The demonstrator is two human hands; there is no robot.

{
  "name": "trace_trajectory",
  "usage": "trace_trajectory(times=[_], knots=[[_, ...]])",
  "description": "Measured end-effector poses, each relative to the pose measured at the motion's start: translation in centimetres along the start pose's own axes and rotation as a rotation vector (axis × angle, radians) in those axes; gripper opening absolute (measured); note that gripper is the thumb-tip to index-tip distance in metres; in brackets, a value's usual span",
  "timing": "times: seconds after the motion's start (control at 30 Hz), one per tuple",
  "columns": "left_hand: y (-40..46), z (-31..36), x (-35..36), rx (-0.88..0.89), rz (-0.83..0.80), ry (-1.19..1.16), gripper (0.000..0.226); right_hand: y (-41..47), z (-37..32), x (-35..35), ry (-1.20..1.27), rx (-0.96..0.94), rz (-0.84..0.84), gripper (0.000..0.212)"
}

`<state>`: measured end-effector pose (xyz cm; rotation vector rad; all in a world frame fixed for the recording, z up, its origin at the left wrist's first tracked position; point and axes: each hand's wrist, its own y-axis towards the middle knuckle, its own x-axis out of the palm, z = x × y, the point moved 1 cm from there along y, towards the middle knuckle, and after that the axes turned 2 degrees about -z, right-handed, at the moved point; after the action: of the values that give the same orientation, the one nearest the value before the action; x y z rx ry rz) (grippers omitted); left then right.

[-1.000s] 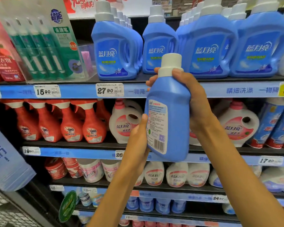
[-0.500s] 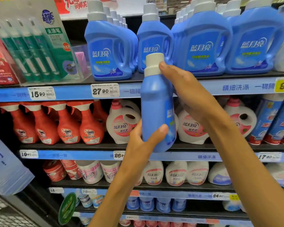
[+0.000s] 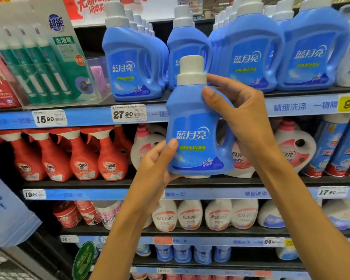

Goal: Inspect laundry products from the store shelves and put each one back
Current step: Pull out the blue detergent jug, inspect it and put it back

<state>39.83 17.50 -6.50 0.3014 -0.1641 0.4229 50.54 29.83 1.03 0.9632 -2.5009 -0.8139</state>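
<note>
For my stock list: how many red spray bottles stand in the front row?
4 red spray bottles, side by side on the second shelf: far left, next, third, fourth. Another shows behind the fourth; more may be hidden.

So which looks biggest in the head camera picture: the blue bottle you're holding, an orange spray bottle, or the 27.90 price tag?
1. Held blue bottle, though nearness to the camera enlarges it.
2. Orange spray bottle.
3. 27.90 price tag.
</note>
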Motion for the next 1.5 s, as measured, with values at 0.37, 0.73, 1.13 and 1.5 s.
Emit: trace_trajectory(times=[0.37, 0.73, 1.13, 1.5], knots=[[0.8, -0.3, -0.6, 0.244, 0.051, 0.116, 0.043, -1.3, 0.5, -1.6, -0.023, -0.023, -0.376, 0.051], [0.7, 0.3, -1.3, 0.306, 0.027, 0.241, 0.05, -2.4, 1.2, -1.9, 0.103, -0.042, -0.405, 0.061], [0.4, -0.7, 1.1, 0.154, 0.172, 0.119, 0.03, -2.4, 2.0, -0.8, 0.246, 0.236, -0.051, 0.041], [0.7, -0.8, 1.6, -0.018, -0.009, 0.046, 0.067, -0.7, 1.0, -1.3, 0.258, 0.412, -0.029, 0.033]])
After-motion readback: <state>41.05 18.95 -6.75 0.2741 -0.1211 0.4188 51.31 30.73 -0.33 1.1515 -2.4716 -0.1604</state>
